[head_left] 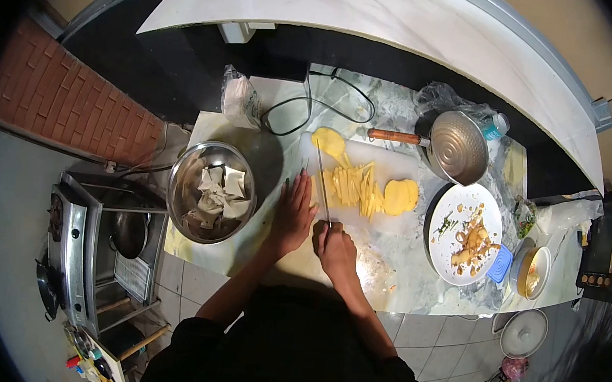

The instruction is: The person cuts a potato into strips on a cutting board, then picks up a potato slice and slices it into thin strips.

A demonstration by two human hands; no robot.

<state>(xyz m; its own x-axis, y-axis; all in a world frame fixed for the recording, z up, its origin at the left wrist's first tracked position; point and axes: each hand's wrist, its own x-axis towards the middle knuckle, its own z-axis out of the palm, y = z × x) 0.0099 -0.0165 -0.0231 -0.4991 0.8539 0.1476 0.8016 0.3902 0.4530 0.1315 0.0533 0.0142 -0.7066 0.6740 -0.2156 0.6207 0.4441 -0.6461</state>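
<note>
My right hand (335, 253) is closed around the handle of a kitchen knife (323, 182), whose blade points away from me across a pale cutting board (414, 160). Just left of the blade lies my left hand (293, 215), its fingers stretched out flat at the board's edge. Thin yellow strips, apparently cut potato (354, 186), are heaped right of the knife. Round yellow slices (401, 197) rest at the right of the board, and more slices (330, 142) sit near the knife tip. What lies beneath my left fingers is hidden.
A steel bowl (208, 230) with white folded pieces stands left. On the right are a hammered saucepan (458, 147), a white plate (450, 204) of peelings, a blue item (500, 264) and a small bowl (542, 273). A black cable (282, 104) lies behind the board.
</note>
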